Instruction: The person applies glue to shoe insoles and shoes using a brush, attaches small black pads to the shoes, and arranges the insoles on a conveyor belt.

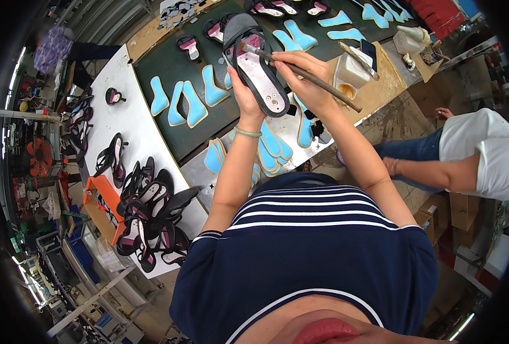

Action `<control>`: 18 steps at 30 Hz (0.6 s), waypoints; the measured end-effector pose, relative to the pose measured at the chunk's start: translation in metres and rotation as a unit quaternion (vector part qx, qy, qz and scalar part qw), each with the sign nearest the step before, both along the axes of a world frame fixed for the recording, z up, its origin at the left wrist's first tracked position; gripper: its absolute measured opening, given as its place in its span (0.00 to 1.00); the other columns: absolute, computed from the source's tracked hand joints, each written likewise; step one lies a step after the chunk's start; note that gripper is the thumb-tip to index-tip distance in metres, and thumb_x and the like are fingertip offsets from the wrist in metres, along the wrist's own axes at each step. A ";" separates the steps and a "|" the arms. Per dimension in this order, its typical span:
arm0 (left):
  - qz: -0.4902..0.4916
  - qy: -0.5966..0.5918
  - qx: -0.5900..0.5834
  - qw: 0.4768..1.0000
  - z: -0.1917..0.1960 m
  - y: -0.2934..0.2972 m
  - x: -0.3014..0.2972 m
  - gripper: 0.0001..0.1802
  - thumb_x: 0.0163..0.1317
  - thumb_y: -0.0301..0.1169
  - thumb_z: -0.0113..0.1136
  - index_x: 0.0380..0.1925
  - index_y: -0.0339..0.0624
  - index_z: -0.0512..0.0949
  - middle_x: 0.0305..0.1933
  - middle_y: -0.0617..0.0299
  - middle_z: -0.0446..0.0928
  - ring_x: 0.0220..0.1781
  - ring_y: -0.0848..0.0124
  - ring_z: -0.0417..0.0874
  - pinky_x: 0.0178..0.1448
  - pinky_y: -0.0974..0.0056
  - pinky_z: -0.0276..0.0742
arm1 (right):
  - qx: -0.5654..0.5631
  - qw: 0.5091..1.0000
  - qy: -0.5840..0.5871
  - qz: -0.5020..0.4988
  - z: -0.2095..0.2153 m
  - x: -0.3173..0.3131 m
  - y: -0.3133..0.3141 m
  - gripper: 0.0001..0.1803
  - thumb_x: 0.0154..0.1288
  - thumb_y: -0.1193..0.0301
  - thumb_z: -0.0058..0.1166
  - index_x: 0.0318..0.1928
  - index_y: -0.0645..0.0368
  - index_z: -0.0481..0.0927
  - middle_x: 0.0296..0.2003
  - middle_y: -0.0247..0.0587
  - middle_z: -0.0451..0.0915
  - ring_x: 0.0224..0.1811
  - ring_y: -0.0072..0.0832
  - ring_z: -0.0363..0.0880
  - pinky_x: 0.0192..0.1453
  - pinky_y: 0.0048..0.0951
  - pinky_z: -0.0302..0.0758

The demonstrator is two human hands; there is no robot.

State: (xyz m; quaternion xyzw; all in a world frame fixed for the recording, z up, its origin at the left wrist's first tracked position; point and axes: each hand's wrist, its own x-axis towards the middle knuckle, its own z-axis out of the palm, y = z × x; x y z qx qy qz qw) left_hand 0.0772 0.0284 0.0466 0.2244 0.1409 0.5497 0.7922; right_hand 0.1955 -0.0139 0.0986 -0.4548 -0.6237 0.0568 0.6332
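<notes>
My left hand [247,98] grips a black strappy sandal [260,77] by its side, with the pale insole side facing up and small holes at the heel end. In my right hand [306,73] is a brush [329,89] with a long dark handle. Its tip touches the purplish front part of the insole, under the black straps. Light blue sole-shaped pieces [196,106] lie in rows on the dark green table surface [151,71] around my hands. More blue pieces [272,146] overlap near my body, below my left wrist.
To the right, a whitish tub [351,71] with brownish glue-like residue stands on a board, near a phone [368,51]. Black sandals [151,200] are heaped on the left white table beside an orange crate [108,200]. A person in a white shirt [478,152] stands at right.
</notes>
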 end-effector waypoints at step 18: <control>-0.005 -0.013 0.033 0.999 -0.009 0.003 -0.004 0.34 0.72 0.57 0.28 0.61 0.43 0.66 0.60 0.58 0.72 0.60 0.63 0.73 0.64 0.59 0.68 | -0.019 1.000 -0.015 0.008 -0.003 -0.003 0.006 0.08 0.56 0.81 0.59 0.38 0.66 0.83 0.35 0.43 0.84 0.33 0.29 0.84 0.38 0.24 0.79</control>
